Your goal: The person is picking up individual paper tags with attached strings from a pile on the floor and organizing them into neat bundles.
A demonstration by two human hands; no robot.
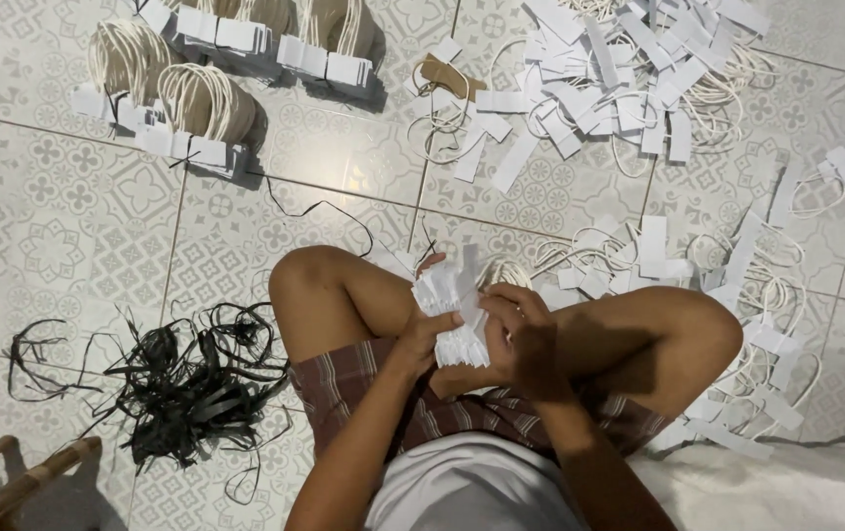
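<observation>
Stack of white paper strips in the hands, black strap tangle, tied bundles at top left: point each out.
Stack of white paper strips [450, 317], head view, middle of the stack between both hands.
Black strap tangle [181, 388], head view, dense centre of the heap.
Tied bundles [208, 108], head view, looped cords of one bundle.

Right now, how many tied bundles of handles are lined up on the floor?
4 show: two at upper left, two along the top edge, both cropped. More may lie out of view.

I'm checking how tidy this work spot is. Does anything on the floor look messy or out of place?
Yes. Loose black strips lie tangled on the tiles at left, and white paper tabs with cords are strewn at top right, unlike the neat bundles at top left.
</observation>
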